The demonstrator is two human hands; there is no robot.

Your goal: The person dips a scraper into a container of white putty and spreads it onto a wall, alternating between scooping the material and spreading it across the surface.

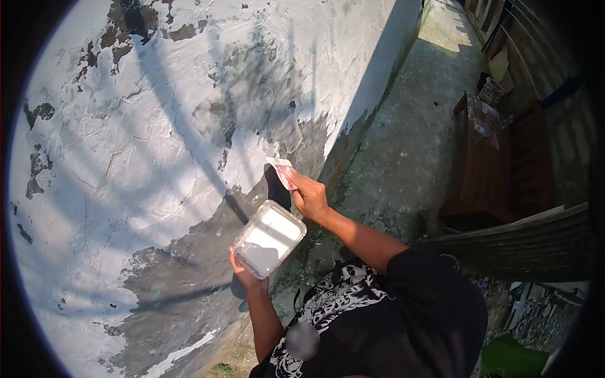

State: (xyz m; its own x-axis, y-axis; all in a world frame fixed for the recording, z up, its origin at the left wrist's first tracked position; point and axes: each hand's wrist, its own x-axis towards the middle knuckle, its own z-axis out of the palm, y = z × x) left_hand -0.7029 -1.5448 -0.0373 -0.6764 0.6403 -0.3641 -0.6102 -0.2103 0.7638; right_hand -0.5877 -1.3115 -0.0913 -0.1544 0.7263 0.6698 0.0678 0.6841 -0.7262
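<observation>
My left hand (pixel 242 271) grips a clear rectangular plastic container (pixel 270 239) by its lower left side, fingers around its wall. White, smooth putty (pixel 277 225) fills much of it, partly in shadow. Just above the container, my right hand (pixel 309 196) pinches a flat red-and-white scraper (pixel 285 174). The scraper's white far end is right at the wall (pixel 183 120), by the border between white coating and bare grey. Its other end is hidden in my fingers.
Dark bare patches (pixel 167 277) and peeled spots mark the wall. A concrete walkway (pixel 403 126) runs along its foot. On the right stand a brown wooden bench (pixel 485 164) with small items on it and a corrugated sheet (pixel 523 242). Green cloth-like material (pixel 513 358) lies at lower right.
</observation>
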